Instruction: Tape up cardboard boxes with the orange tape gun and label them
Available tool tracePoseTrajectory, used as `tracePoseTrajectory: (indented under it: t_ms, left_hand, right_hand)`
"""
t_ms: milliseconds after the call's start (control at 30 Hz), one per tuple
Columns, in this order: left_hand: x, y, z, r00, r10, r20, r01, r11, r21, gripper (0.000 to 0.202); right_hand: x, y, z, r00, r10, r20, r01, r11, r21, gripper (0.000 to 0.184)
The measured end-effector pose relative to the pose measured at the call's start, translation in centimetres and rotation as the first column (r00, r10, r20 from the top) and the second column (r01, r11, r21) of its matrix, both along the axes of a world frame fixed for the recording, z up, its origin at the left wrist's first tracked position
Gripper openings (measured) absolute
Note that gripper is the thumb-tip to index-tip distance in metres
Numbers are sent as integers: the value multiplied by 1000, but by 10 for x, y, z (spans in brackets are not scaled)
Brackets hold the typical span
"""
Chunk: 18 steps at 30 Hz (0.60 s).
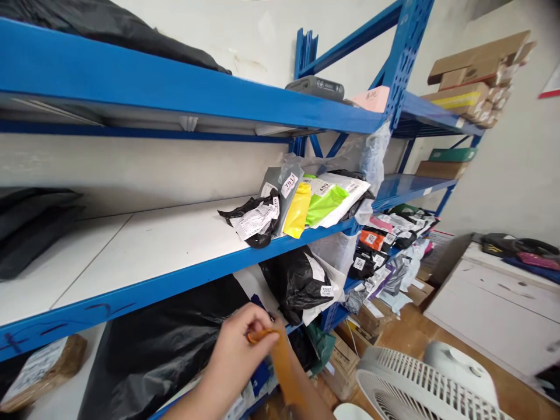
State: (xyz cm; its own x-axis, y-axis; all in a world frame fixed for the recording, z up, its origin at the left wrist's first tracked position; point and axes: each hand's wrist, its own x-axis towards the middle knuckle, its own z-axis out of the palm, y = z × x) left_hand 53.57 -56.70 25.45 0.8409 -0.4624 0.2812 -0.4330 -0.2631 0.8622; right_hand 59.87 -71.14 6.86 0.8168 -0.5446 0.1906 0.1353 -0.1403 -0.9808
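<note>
- Pinching a slim, flat, orange-brown strip (284, 373) between thumb and fingers of the left hand (245, 338); trailing down-right from the grip, blurred.
- Cannot tell the hold of the right hand (294, 357), blurred beside the strip.
- Above-right of the grip, reading "5007" on a black parcel (295, 283).
- Farther up, reading "400" on a lime-and-white parcel (324, 204).

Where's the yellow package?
In the head view, just right of centre: the yellow package sits on the white shelf between a gray package and a green package.
</note>
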Motion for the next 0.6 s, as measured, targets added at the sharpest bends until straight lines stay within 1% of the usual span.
tracePoseTrajectory:
  t_ms: [33,100,133,167,200,233,267,300,333,400,433,467,500,533,600]
  left_hand:
    - [9,9,-1,997,46,-69,-47,999,-2,16]
    - [23,25,-10,989,78,-129,-78,997,6,24]
    - [28,31,-16,987,85,-139,-84,996,12,25]
    - [31,37,-23,986,87,-146,-85,996,19,25]
    - [32,41,-28,984,90,-156,-87,996,28,25]
    - [33,44,-33,981,96,-169,-91,995,35,26]
    - [33,46,-35,978,104,-180,-99,994,37,27]
    - [32,47,-35,974,114,-194,-110,993,32,28]
    - [32,47,-34,970,123,-211,-121,992,23,30]
    - [30,47,-29,959,116,-259,-120,993,-1,32]
    - [29,47,-25,952,97,-291,-105,994,-13,33]
    - [29,47,-22,942,70,-328,-82,996,-22,35]
    - [28,47,-19,931,43,-361,-57,998,-28,36]
    - [28,47,-17,921,21,-388,-35,999,-30,38]
    - [31,50,-14,907,7,-421,-16,1000,-18,41]
  right_hand:
    - [5,2,3,1000,-13,-15,12,1000,-12,36]
    - [6,4,13,999,-33,-16,32,998,-52,41]
    - [1,5,18,1000,-13,-5,13,1000,-16,46]
    - [-6,7,24,999,51,18,-52,996,79,56]
    - [-17,10,29,987,149,59,-158,964,215,68]
    - [-28,12,34,954,274,125,-301,883,361,79]
    - [-41,15,39,905,373,206,-426,787,446,83]
    - [-53,17,44,866,427,261,-500,728,468,81]
    - [-65,19,48,847,454,277,-532,725,438,74]
    - [-84,20,53,852,479,211,-523,787,327,56]
    - [-91,20,55,856,489,167,-517,802,298,48]
    - [-96,20,56,850,509,134,-525,797,299,40]
    - [-100,21,57,833,542,116,-548,775,315,36]
    - [-103,22,57,819,564,109,-564,754,336,35]
    - [-105,25,58,820,562,110,-557,736,385,37]
